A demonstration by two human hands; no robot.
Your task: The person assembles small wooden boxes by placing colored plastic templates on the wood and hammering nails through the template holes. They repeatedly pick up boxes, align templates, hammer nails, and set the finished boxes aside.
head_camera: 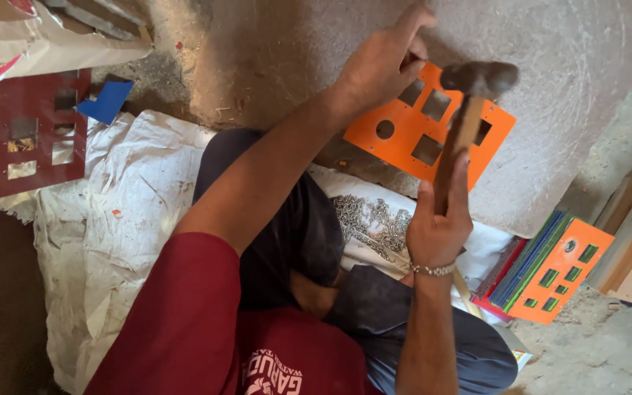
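A large grey stone slab [565, 88] lies on the dusty floor [608, 351], far and right, bearing an orange flat panel with square cut-outs [404, 135]. Nearer, crumpled white sacking [111, 227] covers the floor, with small metal nails [363, 219] heaped on it.

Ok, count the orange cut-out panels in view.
2. One orange panel lies on the grey slab under the left hand; another orange panel tops the stack at lower right. More may hide in that stack.
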